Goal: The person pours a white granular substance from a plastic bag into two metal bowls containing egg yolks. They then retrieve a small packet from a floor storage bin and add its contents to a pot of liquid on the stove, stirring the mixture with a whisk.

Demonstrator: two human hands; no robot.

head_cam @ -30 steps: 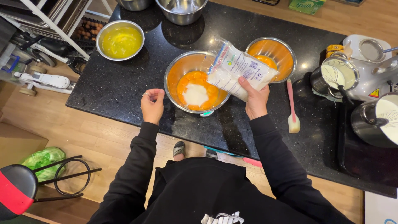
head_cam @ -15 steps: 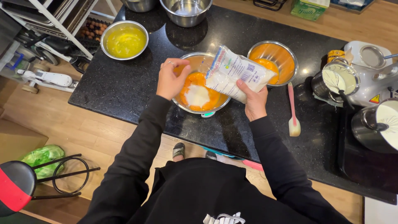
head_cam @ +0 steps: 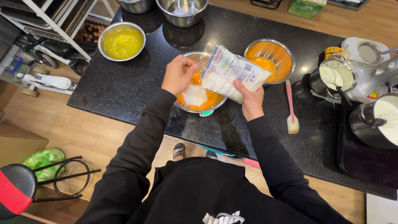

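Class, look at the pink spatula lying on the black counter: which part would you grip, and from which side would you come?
Grip the spatula by its thin pink handle near the middle, coming from above. It lies flat, the pale blade toward the person, with bare counter on both sides, so fingers can probably close across it.

Single head-worn view, looking steeply down from above the person's chest onto the black desk [head_cam: 124, 89]. The desk fills the upper frame at arm's length; wooden floor [head_cam: 83, 141] shows below its near edge.
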